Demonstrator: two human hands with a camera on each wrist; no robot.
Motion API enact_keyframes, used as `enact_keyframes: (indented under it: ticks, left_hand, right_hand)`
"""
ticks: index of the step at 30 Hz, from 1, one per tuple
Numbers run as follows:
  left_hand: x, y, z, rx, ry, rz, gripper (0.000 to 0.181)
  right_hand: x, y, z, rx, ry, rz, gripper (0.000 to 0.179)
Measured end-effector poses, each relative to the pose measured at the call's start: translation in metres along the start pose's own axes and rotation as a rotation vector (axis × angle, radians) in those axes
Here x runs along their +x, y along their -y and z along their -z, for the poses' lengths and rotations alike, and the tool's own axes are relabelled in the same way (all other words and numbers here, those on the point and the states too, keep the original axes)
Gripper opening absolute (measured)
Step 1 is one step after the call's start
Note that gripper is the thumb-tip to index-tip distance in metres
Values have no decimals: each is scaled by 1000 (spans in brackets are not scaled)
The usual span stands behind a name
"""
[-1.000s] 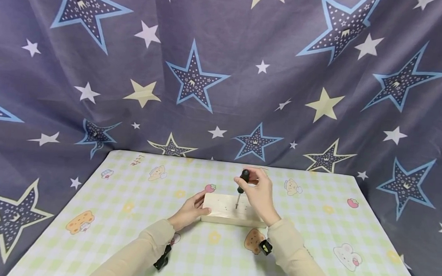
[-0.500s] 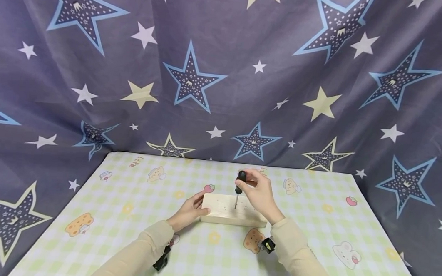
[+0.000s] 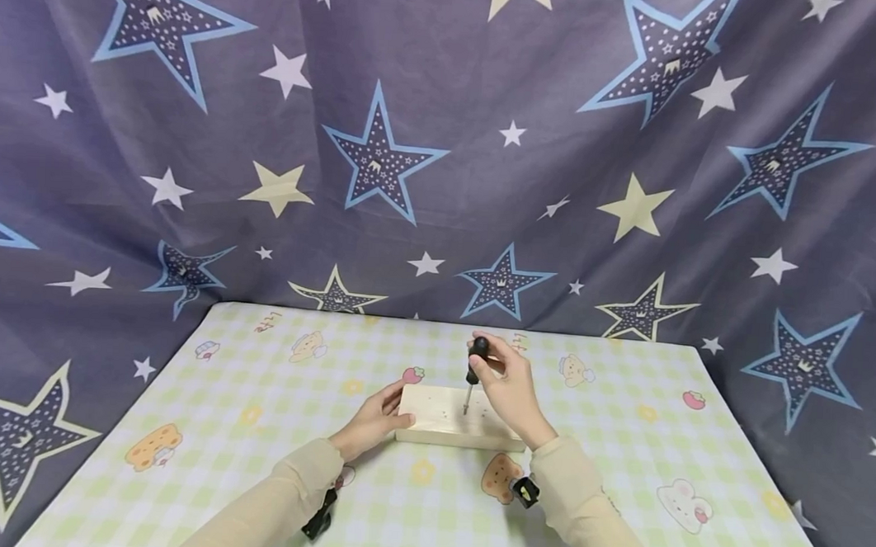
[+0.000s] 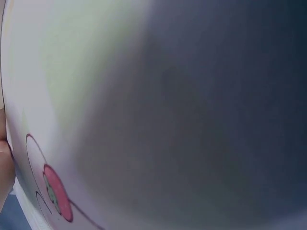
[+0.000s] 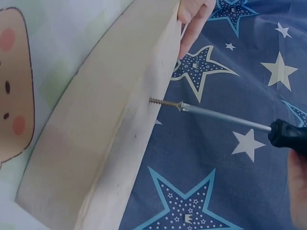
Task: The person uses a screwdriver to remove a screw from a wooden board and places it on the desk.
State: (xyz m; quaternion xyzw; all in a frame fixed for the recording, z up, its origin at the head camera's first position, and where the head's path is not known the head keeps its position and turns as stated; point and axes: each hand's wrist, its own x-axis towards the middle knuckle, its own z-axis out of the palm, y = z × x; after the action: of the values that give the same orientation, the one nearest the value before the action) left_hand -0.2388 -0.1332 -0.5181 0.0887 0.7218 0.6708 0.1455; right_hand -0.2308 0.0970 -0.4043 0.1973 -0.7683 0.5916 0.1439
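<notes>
A pale wooden block (image 3: 438,422) lies flat on the table, several small holes in its top. My left hand (image 3: 371,421) grips its left end, thumb on top and fingers behind. My right hand (image 3: 508,386) holds a screwdriver (image 3: 473,374) upright by its black handle, fingers curled round the grip. In the right wrist view the metal shaft of the screwdriver (image 5: 230,117) meets the head of a screw (image 5: 165,102). The screw's tip is at the block's face (image 5: 139,110), with most of its thread exposed. The left wrist view shows mostly blurred cloth and a sliver of fingers (image 4: 5,167).
A green-checked tablecloth (image 3: 264,471) with cartoon prints covers the table. Behind it hangs a dark blue curtain (image 3: 442,199) patterned with stars. Black wrist cameras sit under both forearms, one camera (image 3: 526,491) near the block's front right corner.
The right hand and screwdriver shift slightly, the handle moving a little left and standing more upright. The left hand keeps its grip on the block. The whole head view drifts slightly.
</notes>
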Motion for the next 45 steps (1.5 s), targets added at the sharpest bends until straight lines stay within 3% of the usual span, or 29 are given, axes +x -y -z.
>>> enact_keyframes:
  ticks: [6,13,18,26,30,36,45]
  left_hand:
    - [1,-1,0,-4,8,-15,78]
    - [3,-3,0,10,12,-9,78]
    - [2,-6,-2,5,9,-17,77]
    - [1,-6,-2,-15,-6,-23,74]
    - [1,-4,-1,-16,-7,-14,76]
    - [2,-3,1,-18,0,-23,76]
    - [-2,-3,-1,-14,-16,-1,75]
  right_hand:
    - [2,-1,-4,-43,-89,-47,27]
    - [5,0,-6,-102,-186,-46,35]
    - [5,3,-6,-107,-215,-114,38]
    - [4,23,-4,-90,-161,-168,27]
    - [3,26,-2,-89,-97,-123,20]
    - [7,12,1,-36,7,-73,18]
    - [2,10,-4,6,-29,-97,22]
